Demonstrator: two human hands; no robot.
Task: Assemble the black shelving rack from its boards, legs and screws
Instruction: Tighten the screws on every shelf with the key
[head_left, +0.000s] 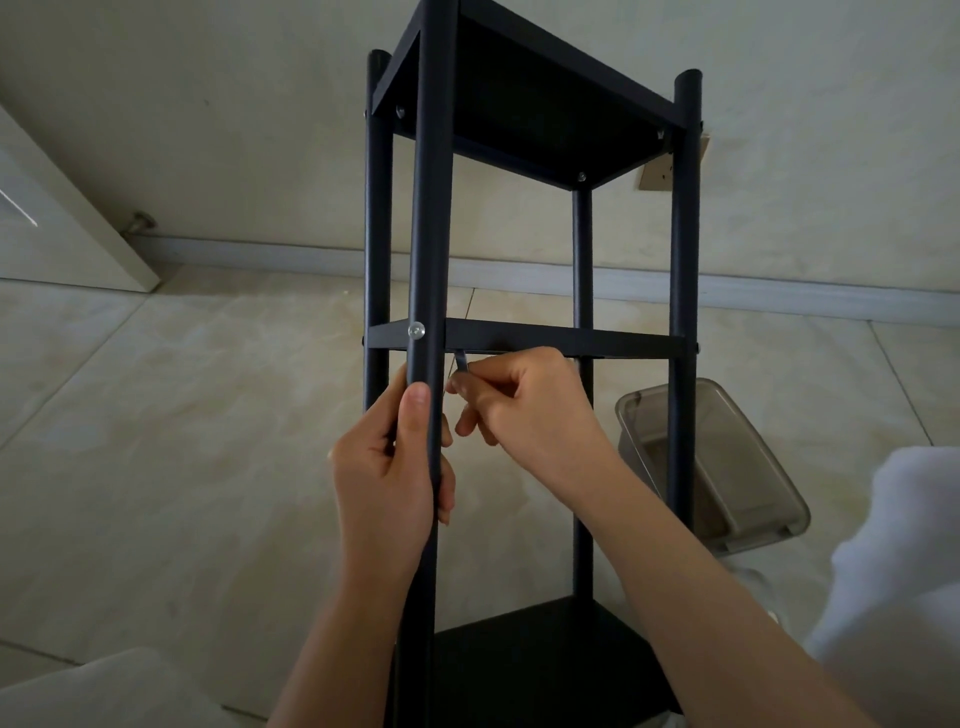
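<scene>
From the head camera I am looking down at the black shelving rack (524, 338), which is standing on the tiled floor (182, 415) close to a pale wall (260, 130). Three boards are sitting between four legs: the top board (524, 98) high in the picture, the middle board (561, 340) across the centre, and the bottom board (540, 660) low between my forearms.

My left hand (387, 483) is gripping the near leg (428, 208), with the thumb lying up along the front of the tube and the fingers (445, 488) curling around behind it, just below the middle board. A silver screw head (416, 329) is showing on this leg at the level of that board.

My right hand (524, 410) is sitting just beside the leg, under the front edge of the middle board. Its fingers are closing in a pinch on a small metal tool (461, 361), a thin grey bar that is pointing up toward the underside of the board. I cannot tell whether its tip is touching anything there.

Other screw heads are glinting at the corners under the top board. Behind the far right leg (684, 312) a translucent plastic container (727, 467) is lying tilted on the floor. A white door (57, 223) is standing at the left, and pale cloth (904, 571) is filling the lower right corner.
</scene>
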